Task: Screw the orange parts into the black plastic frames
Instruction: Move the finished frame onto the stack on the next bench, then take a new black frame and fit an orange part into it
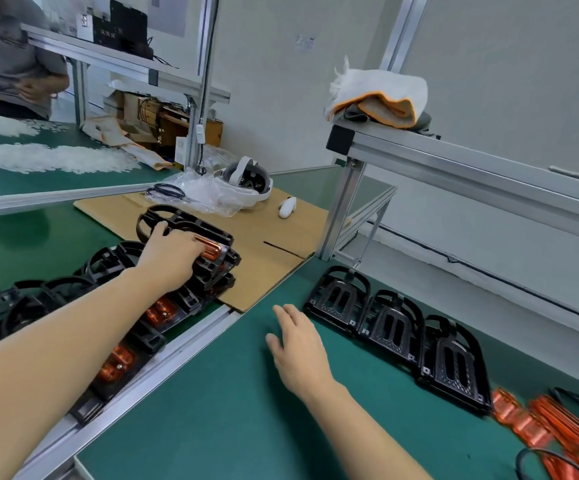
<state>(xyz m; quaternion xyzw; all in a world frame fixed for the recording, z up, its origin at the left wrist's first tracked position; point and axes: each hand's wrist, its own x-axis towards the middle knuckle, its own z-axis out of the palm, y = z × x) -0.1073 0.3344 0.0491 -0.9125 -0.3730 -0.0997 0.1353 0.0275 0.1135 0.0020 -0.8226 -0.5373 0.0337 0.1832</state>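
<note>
My left hand (172,252) reaches forward and grips a black plastic frame fitted with an orange part (212,249), on top of a stack at the edge of the cardboard sheet (274,233). More assembled frames (122,362) lie in a row along the left, under my forearm. My right hand (298,348) hovers flat and open over the green mat (246,410), holding nothing. Three bare black frames (392,327) lie in a row to its right. Loose orange parts (540,420) are piled at the lower right.
A white headset (246,181), a controller (287,206) and a plastic bag sit on the cardboard behind. An aluminium rail (163,362) divides the two tables. A metal shelf (454,157) with folded cloths overhangs the right. A person sits at the far left.
</note>
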